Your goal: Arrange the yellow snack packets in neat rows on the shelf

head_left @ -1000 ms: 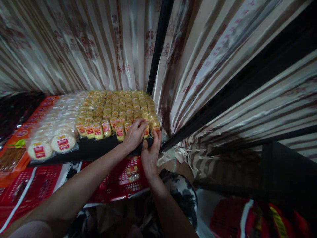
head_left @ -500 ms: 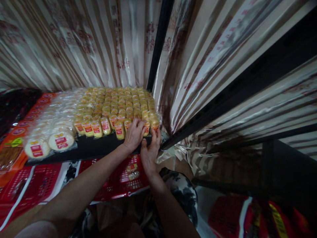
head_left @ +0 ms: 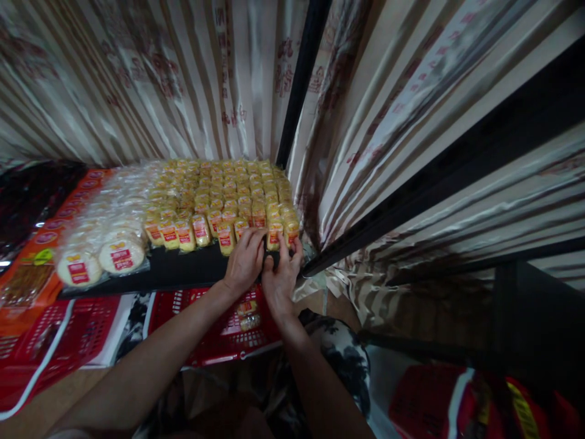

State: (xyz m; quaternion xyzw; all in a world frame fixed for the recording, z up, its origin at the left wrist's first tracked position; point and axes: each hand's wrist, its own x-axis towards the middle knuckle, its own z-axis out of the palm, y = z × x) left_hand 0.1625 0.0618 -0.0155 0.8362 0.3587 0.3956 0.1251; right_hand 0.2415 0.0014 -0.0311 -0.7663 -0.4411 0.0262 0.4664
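Rows of small yellow packets (head_left: 219,195) with red labels fill the right part of a black shelf (head_left: 183,271). My left hand (head_left: 244,259) rests at the front right of these rows, fingers curled over a packet in the front row. My right hand (head_left: 281,274) is right beside it, fingertips pinching the front packet (head_left: 274,235) near the shelf's right corner. Both hands touch each other at the shelf's front edge.
Round white wrapped cakes (head_left: 103,256) lie left of the yellow packets, orange packets (head_left: 31,268) further left. A red basket (head_left: 219,329) with a few packets sits below the shelf. Striped curtains (head_left: 402,122) and a black post (head_left: 301,79) stand behind and to the right.
Both hands have drawn slightly nearer the front edge and closer together; the left fingers have curled down onto the front row. The view has shifted a little.
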